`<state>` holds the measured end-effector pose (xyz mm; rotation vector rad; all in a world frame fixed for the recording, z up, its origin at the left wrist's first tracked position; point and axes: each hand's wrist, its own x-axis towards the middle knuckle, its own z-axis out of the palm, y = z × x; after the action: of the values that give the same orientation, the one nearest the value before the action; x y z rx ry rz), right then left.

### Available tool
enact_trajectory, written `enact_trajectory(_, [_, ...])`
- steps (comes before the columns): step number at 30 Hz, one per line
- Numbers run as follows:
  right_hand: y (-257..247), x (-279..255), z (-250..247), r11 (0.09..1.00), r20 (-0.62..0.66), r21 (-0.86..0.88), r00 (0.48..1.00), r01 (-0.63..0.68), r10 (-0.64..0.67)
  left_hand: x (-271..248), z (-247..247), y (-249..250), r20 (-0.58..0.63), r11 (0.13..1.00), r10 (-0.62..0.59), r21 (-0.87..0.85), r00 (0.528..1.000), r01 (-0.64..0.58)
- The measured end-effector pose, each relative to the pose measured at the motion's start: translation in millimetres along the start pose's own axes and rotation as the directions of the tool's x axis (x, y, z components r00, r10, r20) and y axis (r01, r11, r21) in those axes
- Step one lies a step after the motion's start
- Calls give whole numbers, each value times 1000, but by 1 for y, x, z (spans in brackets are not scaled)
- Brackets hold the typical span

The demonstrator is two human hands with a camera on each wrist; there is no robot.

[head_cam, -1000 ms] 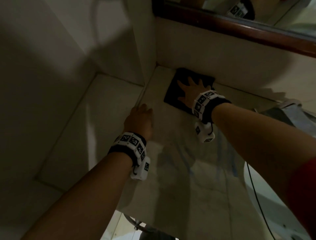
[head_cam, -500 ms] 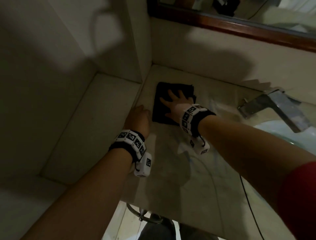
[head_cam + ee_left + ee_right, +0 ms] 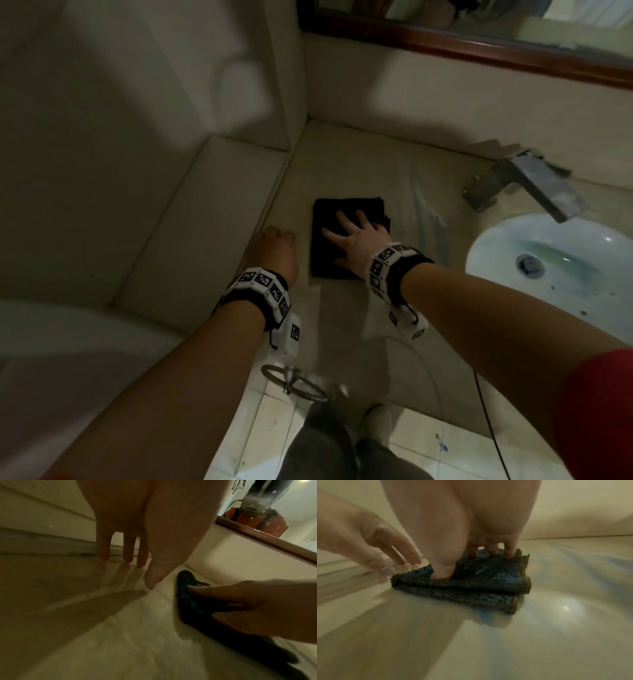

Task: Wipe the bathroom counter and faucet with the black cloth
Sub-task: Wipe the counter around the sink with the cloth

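The folded black cloth (image 3: 327, 216) lies flat on the beige counter (image 3: 359, 161), left of the sink. My right hand (image 3: 354, 236) presses down on it with spread, straight fingers (image 3: 509, 553), and the thumb digs into the top fold (image 3: 443, 573). My left hand (image 3: 274, 251) rests beside the cloth by the counter's left edge, its straight fingertips (image 3: 127, 557) touching the surface and holding nothing. The metal faucet (image 3: 524, 186) stands at the back right, apart from both hands.
The white sink basin (image 3: 582, 246) with its drain sits right of the cloth. A tiled ledge (image 3: 191, 219) and wall border the counter on the left, with a wood-framed mirror (image 3: 479, 44) above the back wall. A metal ring (image 3: 291, 382) hangs below the front edge.
My right hand has dragged the cloth from the back corner toward the front of the counter. My left hand has stayed in place by the left edge.
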<state>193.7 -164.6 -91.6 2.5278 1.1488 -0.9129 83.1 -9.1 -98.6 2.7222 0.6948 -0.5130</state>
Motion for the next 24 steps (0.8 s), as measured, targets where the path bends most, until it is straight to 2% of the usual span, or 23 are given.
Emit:
enact_trajectory(3, [12,-32,24,1000,24,13,1000,-13,13,-22,9,9,12,999,-21,50,1000,21])
enact_trajectory(10, [37,-91,69,999,52,13,998,-36,35,-63,22,14,76,985,-170,22,983,169])
enact_trajectory(17, [37,-95,80,1000,44,-4,999,-28,28,-75,32,5,13,990,-135,34,991,135])
enact_trajectory(24, [24,-67,53,1000,16,5,1000,-1,1,-74,35,2,-36,992,-125,27,992,126])
